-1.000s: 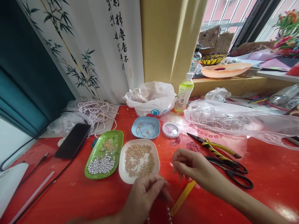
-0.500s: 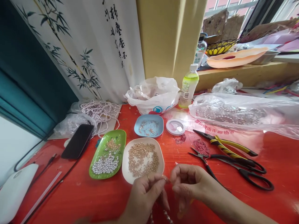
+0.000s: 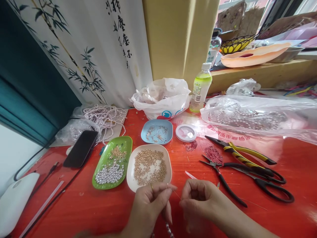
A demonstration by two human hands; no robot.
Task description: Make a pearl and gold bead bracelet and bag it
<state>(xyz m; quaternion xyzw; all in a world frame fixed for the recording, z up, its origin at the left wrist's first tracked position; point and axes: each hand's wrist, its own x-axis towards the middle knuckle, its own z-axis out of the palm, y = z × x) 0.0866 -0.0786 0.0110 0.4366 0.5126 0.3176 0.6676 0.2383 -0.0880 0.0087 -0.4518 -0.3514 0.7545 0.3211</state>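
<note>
My left hand (image 3: 153,202) is closed in a pinch on a thin thread (image 3: 176,193), just in front of the cream tray (image 3: 129,183). The thread runs across a short gap to my right hand (image 3: 201,199), whose thumb and fingers are pressed together at its other side. Below my left hand hangs a strand of silvery beads (image 3: 169,230), partly cut off by the bottom edge of the view. Small gold beads (image 3: 146,162) lie in the cream tray. A green tray (image 3: 95,178) beside it holds silver beads (image 3: 109,173) and small gold pieces (image 3: 118,152).
Behind the cream tray are a blue dish (image 3: 144,136) with metal pins and a round white lid (image 3: 186,133). Black-handled pliers (image 3: 220,178), yellow-black pliers (image 3: 237,152) and scissors (image 3: 273,191) lie right. A phone (image 3: 80,148) lies left; a bottle (image 3: 201,88) stands behind.
My left hand has shifted slightly left, and the gap between my hands has widened a little. The thread between them now shows more clearly. The view has shifted slightly.
</note>
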